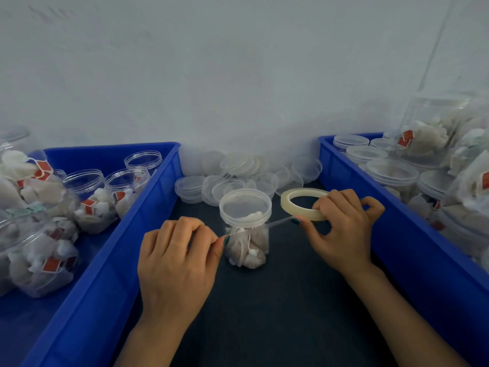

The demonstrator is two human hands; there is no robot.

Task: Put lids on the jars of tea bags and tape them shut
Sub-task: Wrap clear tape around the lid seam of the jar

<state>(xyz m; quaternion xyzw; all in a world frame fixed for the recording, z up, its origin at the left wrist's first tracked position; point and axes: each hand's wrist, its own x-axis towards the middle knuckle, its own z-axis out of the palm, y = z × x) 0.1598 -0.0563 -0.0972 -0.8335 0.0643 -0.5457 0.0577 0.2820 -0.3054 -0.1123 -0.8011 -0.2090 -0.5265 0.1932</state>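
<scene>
One clear plastic jar (260,234) stands upright on the dark table (264,313) between the two hands, packed with pale tea bags (248,256) and their white strings. One translucent lid (245,207) sits on its mouth, wider than the jar's body.

One tape roll (291,200), a pale ring, is held by the right hand (344,229), with fingers curled through and around it and the thumb stretched toward the jar. One strip of tape (280,221) runs from the roll past the jar just under the lid to the left hand (177,260), which pinches its free end between thumb and curled fingers, right beside the jar.

Two blue bins flank the hands. The left bin (111,260), outside the left hand, holds open jars of tea bags. Three show plainly at its far end, and the crowded nearer ones can't be counted. The right bin (397,234), outside the right hand, holds lidded jars in a number I cannot tell. Beyond both hands lies a heap of loose lids (238,165), too overlapped to count.
</scene>
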